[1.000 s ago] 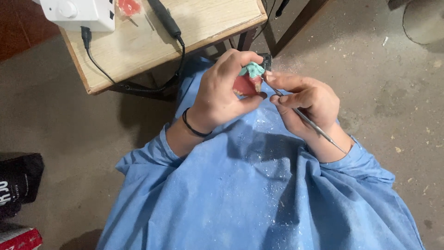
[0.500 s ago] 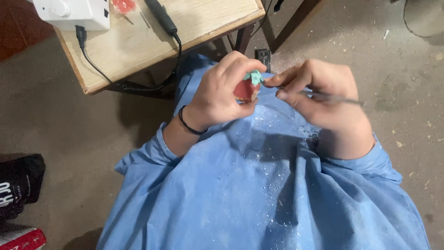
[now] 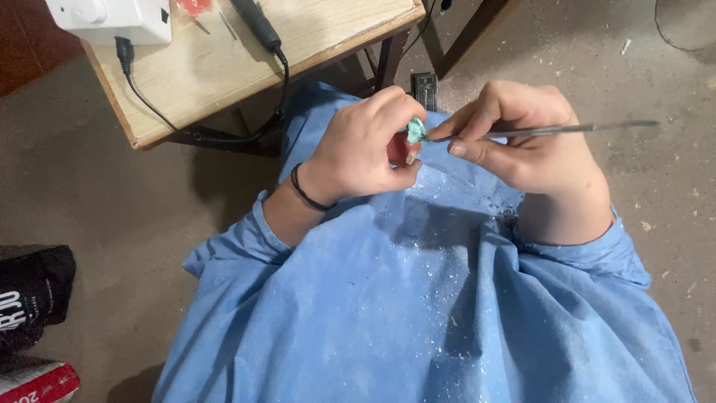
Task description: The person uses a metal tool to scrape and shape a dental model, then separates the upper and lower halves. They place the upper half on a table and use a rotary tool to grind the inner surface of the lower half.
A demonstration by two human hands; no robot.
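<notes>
- Concrete floor (image 3: 89, 201), grey and dusty, fills most of the view; pale chips lie scattered on it at right.
- Blue smock (image 3: 418, 313) covers the lap, the lower half of the frame. White flecks of dust are spread over it, thickest directly under the hands.
- Wooden table (image 3: 224, 75) sits at upper left, its near edge well apart from the hands. On it: a white control box (image 3: 112, 13), a black handpiece (image 3: 257, 22) lying on the wood, and a black cable (image 3: 201, 130) looping off the edge and under the tabletop.
- Black bag (image 3: 30, 295) and a red-and-white box (image 3: 41, 380) lie on the floor at lower left, far from the work.
- Left hand (image 3: 362, 145), black band on the wrist, is curled shut around a small red and teal piece (image 3: 412, 134); only its top and one side show between thumb and fingertips.
- Right hand (image 3: 522, 138) pinches a thin metal tool (image 3: 552, 130) closed between thumb and forefinger, pen-fashion.
- Key relation: the tool's long axis runs almost level, left to right. Its tail sticks out past the right hand; its tip points left and meets the teal top of the piece. Piece lies directly left of the right hand's grip, the two hands almost touching above the lap.
- Whether the tip presses in or only rests there cannot be told.
</notes>
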